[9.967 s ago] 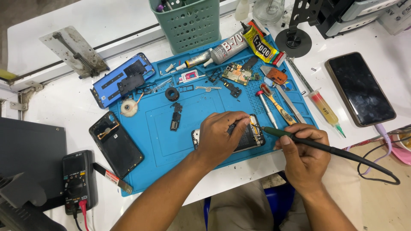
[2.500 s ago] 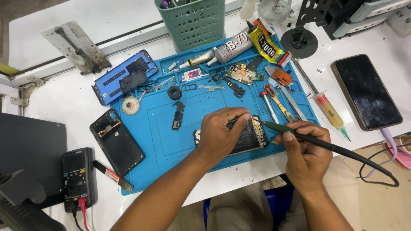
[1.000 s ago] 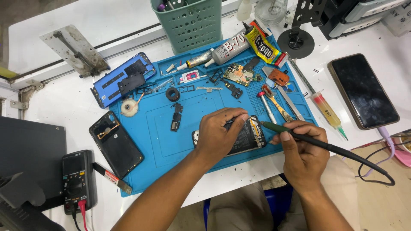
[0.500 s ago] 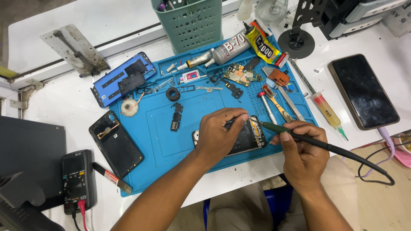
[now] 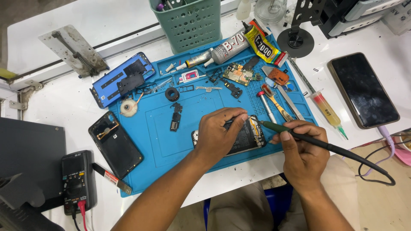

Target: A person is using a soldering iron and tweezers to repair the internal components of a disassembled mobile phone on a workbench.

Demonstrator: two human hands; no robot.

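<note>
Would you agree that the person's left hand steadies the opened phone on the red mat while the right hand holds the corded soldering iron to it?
Not quite: the mat is blue, not red, as the head view shows. The left hand does steady the opened phone while the right hand holds the corded soldering iron to it.

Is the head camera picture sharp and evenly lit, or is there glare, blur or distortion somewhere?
Head view: bright, even light, soft shadows only; the left hand, right hand and blue mat are sharp; faint reflections on the dark phone screen; the table edge bends slightly toward the frame's border.
</note>
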